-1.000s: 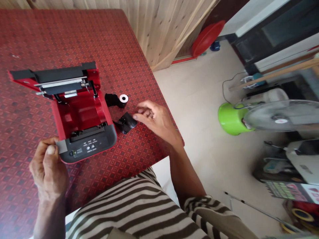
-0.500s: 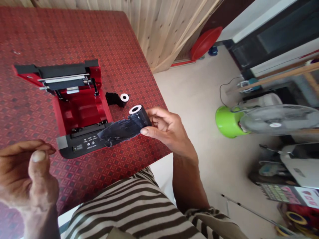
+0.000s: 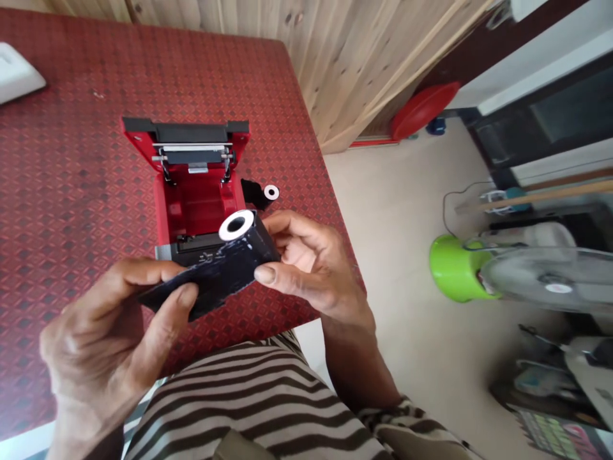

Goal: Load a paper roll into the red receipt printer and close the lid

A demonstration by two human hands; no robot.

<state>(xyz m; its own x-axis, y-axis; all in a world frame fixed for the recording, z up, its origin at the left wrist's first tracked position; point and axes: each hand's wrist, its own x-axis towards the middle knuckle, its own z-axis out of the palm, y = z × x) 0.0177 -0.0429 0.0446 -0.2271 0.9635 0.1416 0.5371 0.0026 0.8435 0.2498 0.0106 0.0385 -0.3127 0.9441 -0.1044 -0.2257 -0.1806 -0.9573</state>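
Observation:
My right hand [image 3: 318,271] grips a small paper roll [image 3: 266,241] with a black outer face, a white end and a hollow core. Its loose black strip [image 3: 215,278] stretches left, where my left hand [image 3: 110,345] pinches the ragged end between thumb and fingers. Both hands hold it above the near edge of a red and black printer [image 3: 163,211]. The printer's lid [image 3: 191,132] is raised, showing the red compartment [image 3: 204,199] inside. The held strip hides part of the printer's button panel. A second roll [image 3: 271,192] with a black tail lies just right of the printer.
The printer stands on a red patterned tabletop [image 3: 86,160]. A white object [image 3: 16,73] sits at the far left. Beyond the table's right edge are a green bucket [image 3: 447,268] and a fan [image 3: 550,278] on the floor side. A wooden plank wall [image 3: 330,70] borders the back.
My left hand has come in from the left and closed on the strip's loose end. The roll has turned, its white end facing me more. The view has shifted, so the printer appears farther right.

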